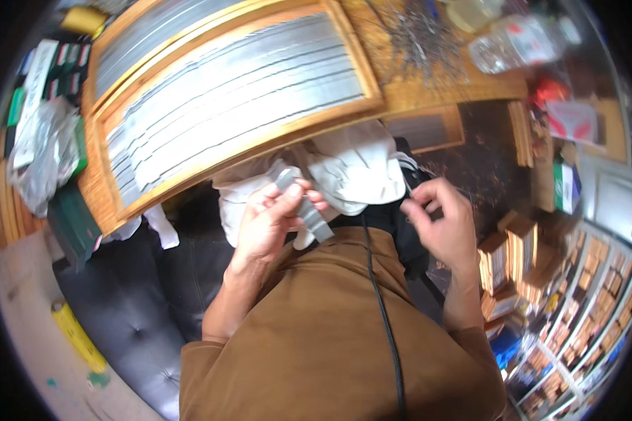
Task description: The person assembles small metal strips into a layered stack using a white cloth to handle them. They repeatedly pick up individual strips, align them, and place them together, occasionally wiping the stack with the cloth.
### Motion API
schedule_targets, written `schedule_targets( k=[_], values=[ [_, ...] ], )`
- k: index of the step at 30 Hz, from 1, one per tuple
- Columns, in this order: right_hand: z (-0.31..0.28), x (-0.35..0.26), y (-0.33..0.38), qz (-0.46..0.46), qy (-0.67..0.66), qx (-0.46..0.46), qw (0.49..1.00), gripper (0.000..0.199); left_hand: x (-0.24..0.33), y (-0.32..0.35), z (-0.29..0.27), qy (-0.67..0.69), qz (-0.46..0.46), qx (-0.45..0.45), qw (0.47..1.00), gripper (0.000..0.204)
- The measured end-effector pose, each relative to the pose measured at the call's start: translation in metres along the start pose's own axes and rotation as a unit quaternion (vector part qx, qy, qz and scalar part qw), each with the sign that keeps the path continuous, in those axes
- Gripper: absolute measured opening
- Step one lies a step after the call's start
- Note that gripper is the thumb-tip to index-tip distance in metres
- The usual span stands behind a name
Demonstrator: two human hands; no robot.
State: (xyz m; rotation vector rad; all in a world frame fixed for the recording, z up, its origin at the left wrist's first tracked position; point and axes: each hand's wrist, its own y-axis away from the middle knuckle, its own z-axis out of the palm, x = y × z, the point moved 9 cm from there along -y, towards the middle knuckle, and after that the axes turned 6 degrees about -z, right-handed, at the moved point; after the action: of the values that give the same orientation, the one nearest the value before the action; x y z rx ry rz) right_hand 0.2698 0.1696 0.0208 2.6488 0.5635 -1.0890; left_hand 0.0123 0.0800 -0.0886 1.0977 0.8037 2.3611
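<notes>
My left hand (265, 223) is closed on a flat silver-grey strip (317, 223), thumb on top. The strip slants down over my lap, and its upper end pokes out above the fingers. To the right, my right hand (442, 223) has its thumb and fingers curled together. A thin pale sliver shows at its fingertips, too small to name. Beyond both hands a wooden-framed tray (242, 158) holds rows of shiny silver strips (239, 98) split by dark lines. White cloth (358, 172) hangs under the tray's near edge, behind my hands.
A tangle of thin wires (425, 38) and a clear plastic bottle (519, 45) lie on the wooden bench at the upper right. Dark boxes and a clear plastic bag (47, 151) stand at left. Stacked bundles (509, 256) and a rack (576, 316) are at lower right.
</notes>
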Motion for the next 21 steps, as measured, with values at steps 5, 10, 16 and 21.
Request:
schedule_targets(
  k=[5,10,16,21],
  values=[
    [0.09,-0.061,0.007,-0.156,-0.254,-0.22,0.929,0.033,0.02,0.0,0.026,-0.053,-0.061,-0.042,0.996,0.023],
    [0.136,-0.059,0.011,-0.138,-0.327,-0.183,0.917,0.022,0.026,-0.007,0.019,-0.004,-0.089,-0.065,0.994,0.022],
    [0.15,-0.056,0.005,-0.1,-0.379,-0.152,0.907,0.018,0.033,-0.014,0.008,-0.029,-0.09,-0.06,0.994,0.025],
    [0.145,-0.061,0.001,-0.113,-0.37,-0.16,0.908,0.018,0.038,-0.018,0.0,-0.049,-0.073,-0.062,0.994,0.025]
  ],
)
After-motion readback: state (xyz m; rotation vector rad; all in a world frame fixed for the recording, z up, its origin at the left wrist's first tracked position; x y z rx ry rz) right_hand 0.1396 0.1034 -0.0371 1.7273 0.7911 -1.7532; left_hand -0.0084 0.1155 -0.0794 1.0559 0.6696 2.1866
